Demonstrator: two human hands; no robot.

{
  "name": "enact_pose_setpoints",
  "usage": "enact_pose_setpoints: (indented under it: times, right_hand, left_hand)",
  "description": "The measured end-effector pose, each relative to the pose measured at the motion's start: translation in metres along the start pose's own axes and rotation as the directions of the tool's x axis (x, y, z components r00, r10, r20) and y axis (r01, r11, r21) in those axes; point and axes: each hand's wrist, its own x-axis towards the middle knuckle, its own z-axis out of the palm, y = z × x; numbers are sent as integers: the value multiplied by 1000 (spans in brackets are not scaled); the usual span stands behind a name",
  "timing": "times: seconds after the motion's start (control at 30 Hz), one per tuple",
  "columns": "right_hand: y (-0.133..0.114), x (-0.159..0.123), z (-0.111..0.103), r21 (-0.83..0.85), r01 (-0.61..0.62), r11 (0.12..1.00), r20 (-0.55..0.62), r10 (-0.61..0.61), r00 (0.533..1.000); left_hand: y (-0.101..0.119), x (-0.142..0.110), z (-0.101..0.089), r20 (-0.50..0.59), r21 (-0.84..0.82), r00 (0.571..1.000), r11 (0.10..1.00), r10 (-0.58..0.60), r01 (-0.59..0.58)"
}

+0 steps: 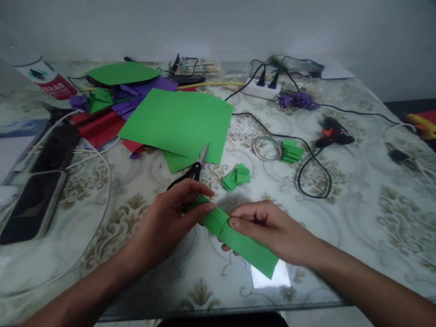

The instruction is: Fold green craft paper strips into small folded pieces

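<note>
Between my two hands is a folded strip of green paper (252,247), slanting from upper left to lower right, with creases across its middle. My left hand (177,211) pinches its upper end between thumb and fingers. Near the crease, my right hand (264,227) grips the strip with the thumb on top and fingers underneath. Black-handled scissors (195,170) lie just beyond my left hand, blades pointing away and partly over green sheets; their handles are partly hidden. Small folded green paper pieces (236,176) rest on the table beyond the strip.
Large green sheets (180,122) lie at centre back beside red paper (100,127) and purple paper (150,93). A black glue gun (334,132) with a looping cord sits right, near a tape roll (267,149) and a white power strip (261,89). Phone (36,204) and bottle (46,77) stand left.
</note>
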Motion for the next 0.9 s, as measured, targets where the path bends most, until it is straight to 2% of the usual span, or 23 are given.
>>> enact_pose_setpoints:
  times: [0.6, 0.9]
  right_hand:
    - [7, -2, 1, -180, 121, 976, -55, -133, 990]
    - [6, -1, 0, -119, 98, 988, -58, -105, 993]
  left_hand:
    - [-7, -3, -2, 21, 32, 1000, 999, -15, 14]
    - [-2, 0, -3, 97, 54, 992, 995, -83, 78]
